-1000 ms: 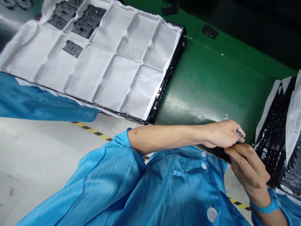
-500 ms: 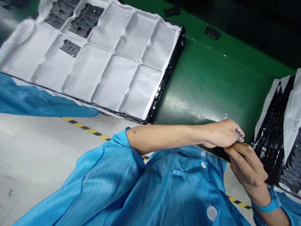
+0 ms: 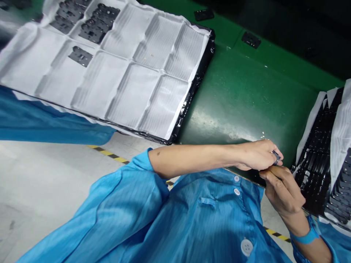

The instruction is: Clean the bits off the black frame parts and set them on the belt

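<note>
Part: small dark part [image 3: 276, 157] at the green belt [image 3: 246, 95] edge, beside the black tray [image 3: 315, 171].
Left hand [image 3: 256, 155]: we pinch it.
Right hand [image 3: 282, 190]: fingertips meet it.
Advice: we keep 2-hand support, gently.

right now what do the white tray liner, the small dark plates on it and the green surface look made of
White tray liner: looks like thin ribbed foam or paper sheet, matte, creased over the tray's pockets. Small dark plates: flat, dark grey with cutouts, probably moulded plastic or coated metal; too small to tell. Green surface: smooth rubbery or PVC belt, slightly glossy, with worn pale scuffs.
</note>
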`<act>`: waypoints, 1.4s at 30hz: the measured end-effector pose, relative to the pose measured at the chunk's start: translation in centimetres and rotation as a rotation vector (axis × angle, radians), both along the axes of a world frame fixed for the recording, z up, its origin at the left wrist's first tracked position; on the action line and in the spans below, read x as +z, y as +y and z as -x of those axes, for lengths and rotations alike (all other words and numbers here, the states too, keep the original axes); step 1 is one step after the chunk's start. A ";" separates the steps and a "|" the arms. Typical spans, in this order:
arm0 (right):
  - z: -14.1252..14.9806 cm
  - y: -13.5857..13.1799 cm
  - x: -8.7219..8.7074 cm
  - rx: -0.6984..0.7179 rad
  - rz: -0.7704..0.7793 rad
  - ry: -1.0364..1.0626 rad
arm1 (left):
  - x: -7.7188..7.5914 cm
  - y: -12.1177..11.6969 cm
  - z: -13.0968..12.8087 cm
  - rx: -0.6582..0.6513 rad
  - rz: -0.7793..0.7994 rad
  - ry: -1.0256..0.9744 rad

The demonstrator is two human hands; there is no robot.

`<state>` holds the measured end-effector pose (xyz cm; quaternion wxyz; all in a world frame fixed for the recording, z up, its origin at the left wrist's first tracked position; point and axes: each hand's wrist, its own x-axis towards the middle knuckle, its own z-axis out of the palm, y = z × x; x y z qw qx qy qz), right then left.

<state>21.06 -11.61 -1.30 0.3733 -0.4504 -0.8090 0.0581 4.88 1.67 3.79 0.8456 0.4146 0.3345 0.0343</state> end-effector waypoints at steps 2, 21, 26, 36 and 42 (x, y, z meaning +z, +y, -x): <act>0.2 0.0 0.2 0.013 -0.011 -0.011 | 0.0 0.1 0.0 -0.033 -0.044 0.004; 1.1 1.0 2.2 -0.007 0.108 -0.084 | -1.0 -0.1 -0.1 -0.135 -0.403 0.008; 1.1 1.3 2.2 0.006 0.174 -0.166 | -1.7 -0.6 -0.2 -0.082 -0.357 0.032; 1.1 1.2 2.4 -0.197 0.172 0.000 | -2.3 0.9 -0.2 -0.005 -0.389 0.057; 1.4 2.0 2.8 -0.295 0.108 0.021 | -2.9 1.1 -0.2 0.042 -0.341 0.020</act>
